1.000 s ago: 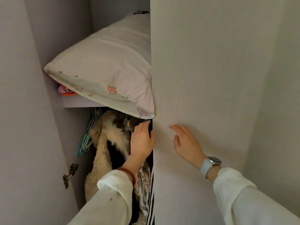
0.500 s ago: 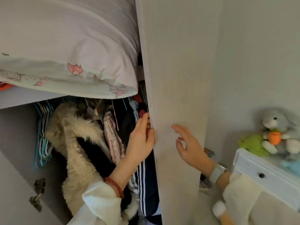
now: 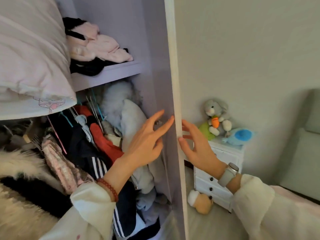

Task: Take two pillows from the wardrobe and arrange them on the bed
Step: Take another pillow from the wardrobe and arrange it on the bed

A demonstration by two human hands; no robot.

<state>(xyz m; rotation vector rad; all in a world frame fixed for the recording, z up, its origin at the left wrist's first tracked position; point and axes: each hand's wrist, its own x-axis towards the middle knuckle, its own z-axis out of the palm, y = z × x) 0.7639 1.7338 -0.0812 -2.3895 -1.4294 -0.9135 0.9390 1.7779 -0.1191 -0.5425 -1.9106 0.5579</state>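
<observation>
Early in the task. Pillow [image 3: 32, 54] on the wardrobe shelf [image 3: 105, 76], overhanging the hung clothes [image 3: 90, 146], not yet grasped; a second pillow possibly underneath, hard to tell. Left hand [image 3: 147, 142] spread, empty, inside the door [image 3: 174, 84]; right hand [image 3: 197, 146] spread, empty, fingertips at its outer edge. Bed [image 3: 294, 196] at lower right, no pillow visible on it. Both pillows left to fetch and arrange.

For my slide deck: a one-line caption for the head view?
Both open hands, left and right, flank the wardrobe door edge; pillow waits on the shelf.
</observation>
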